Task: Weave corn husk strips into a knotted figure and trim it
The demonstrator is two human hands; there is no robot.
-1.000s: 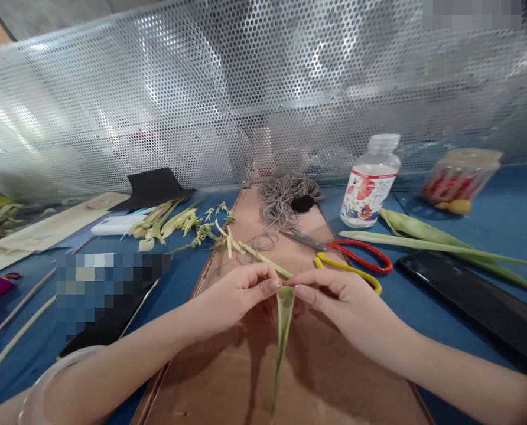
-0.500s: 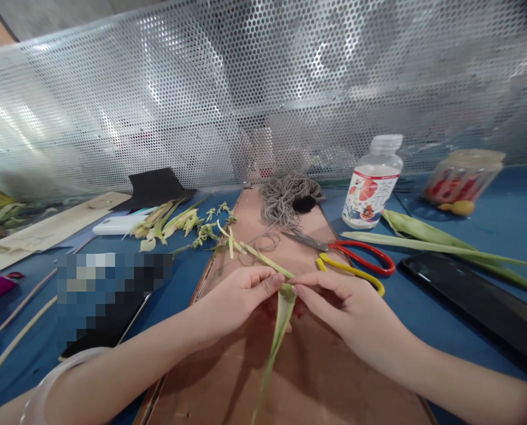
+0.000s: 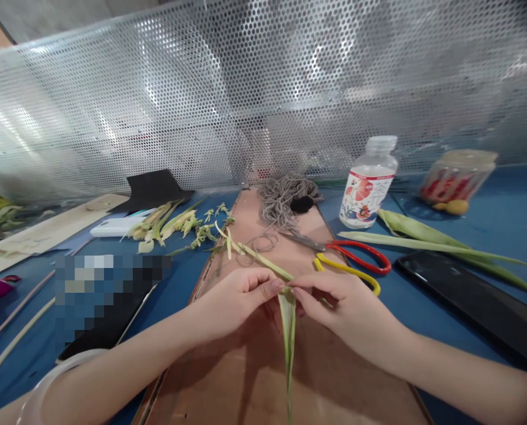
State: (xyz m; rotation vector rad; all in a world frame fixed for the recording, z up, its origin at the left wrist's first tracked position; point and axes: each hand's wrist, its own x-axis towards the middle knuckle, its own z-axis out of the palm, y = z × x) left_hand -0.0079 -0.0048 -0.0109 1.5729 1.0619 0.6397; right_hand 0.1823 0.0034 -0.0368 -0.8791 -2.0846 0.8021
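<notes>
Brown board (image 3: pixel 338 378) leaves room inside its edges; left hand (image 3: pixel 241 301) and right hand (image 3: pixel 345 301), grips pinched, hold a green leaf (image 3: pixel 288 324).

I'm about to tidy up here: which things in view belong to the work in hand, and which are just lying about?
Likely part of it:
green leaf, at the fingertips of the left hand and right hand
pale strip reaching them
brown board beneath

Lying about:
scissors and gray yarn, possibly for this work
bottle
jar
black phone
</notes>
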